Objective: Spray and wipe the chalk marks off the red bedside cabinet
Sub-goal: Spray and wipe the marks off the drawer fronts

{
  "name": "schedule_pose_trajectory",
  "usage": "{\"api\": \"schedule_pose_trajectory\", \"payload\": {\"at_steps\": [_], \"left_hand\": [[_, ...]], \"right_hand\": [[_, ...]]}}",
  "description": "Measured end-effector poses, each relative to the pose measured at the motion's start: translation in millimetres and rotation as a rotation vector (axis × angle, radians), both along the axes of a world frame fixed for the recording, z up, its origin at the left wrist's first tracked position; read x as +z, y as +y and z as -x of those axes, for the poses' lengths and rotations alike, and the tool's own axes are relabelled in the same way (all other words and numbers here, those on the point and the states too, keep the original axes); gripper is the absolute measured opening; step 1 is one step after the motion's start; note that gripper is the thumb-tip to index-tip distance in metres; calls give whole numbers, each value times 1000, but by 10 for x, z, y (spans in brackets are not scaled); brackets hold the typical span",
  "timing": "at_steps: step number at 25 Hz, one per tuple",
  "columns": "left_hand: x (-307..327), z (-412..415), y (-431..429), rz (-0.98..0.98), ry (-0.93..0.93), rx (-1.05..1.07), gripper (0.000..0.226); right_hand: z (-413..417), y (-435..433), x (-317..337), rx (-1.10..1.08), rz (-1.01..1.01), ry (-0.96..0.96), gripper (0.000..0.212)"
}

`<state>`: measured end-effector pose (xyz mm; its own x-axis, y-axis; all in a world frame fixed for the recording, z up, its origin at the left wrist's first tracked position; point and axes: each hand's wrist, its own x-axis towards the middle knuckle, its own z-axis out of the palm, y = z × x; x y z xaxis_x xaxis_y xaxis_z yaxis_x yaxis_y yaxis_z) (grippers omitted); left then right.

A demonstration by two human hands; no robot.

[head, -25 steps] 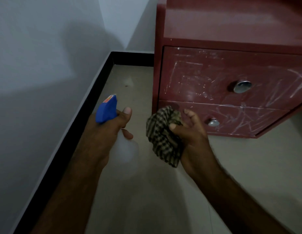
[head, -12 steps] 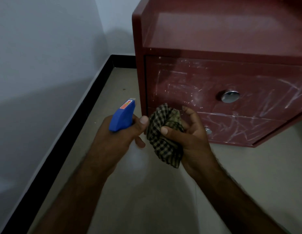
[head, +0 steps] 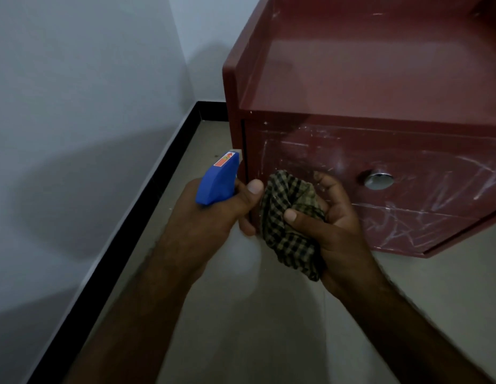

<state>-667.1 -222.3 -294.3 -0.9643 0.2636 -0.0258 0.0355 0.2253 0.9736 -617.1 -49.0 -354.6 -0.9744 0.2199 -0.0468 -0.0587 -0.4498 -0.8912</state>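
Observation:
The red bedside cabinet [head: 352, 79] stands on the floor at the upper right, its two drawer fronts covered in white chalk marks [head: 440, 189]. A round metal knob [head: 378, 180] sits on the upper drawer. My left hand [head: 211, 217] grips a spray bottle by its blue trigger head [head: 217, 180], nozzle pointing at the cabinet's front left corner; the bottle's body is hidden under the hand. My right hand [head: 335, 225] holds a bunched checked cloth [head: 292, 223] just in front of the upper drawer's left part.
A pale wall [head: 75, 106] with a black skirting strip [head: 130, 231] runs along the left and meets the back wall in a corner behind the cabinet. Beige floor [head: 269, 328] lies under my arms.
Both hands have come nearer to the cabinet and closer together. The view has shifted so the cabinet's top shelf and left edge show more.

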Motion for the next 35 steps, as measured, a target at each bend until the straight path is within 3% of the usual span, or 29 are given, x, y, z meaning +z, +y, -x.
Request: {"api": "schedule_pose_trajectory", "payload": {"at_steps": [5, 12, 17, 21, 25, 30, 35], "left_hand": [[31, 57, -86, 23, 14, -52, 27], [102, 104, -16, 39, -15, -211, 38], [213, -27, -155, 73, 100, -269, 49], [338, -199, -391, 28, 66, -218, 49], [379, -396, -537, 26, -4, -208, 38], [388, -552, -575, 6, 30, -123, 39], [486, -657, -494, 68, 70, -143, 38]], "right_hand": [[-67, -237, -5, -41, -28, -71, 57], [-188, -219, 299, -223, -243, -159, 50], [-189, -247, 470, -373, -467, -244, 55], [-180, -348, 739, -502, -522, -250, 60], [-182, -542, 783, -652, -457, -218, 56], [-307, -553, 584, -702, -33, -170, 68], [-391, -369, 485, -645, 161, -106, 64]]}}
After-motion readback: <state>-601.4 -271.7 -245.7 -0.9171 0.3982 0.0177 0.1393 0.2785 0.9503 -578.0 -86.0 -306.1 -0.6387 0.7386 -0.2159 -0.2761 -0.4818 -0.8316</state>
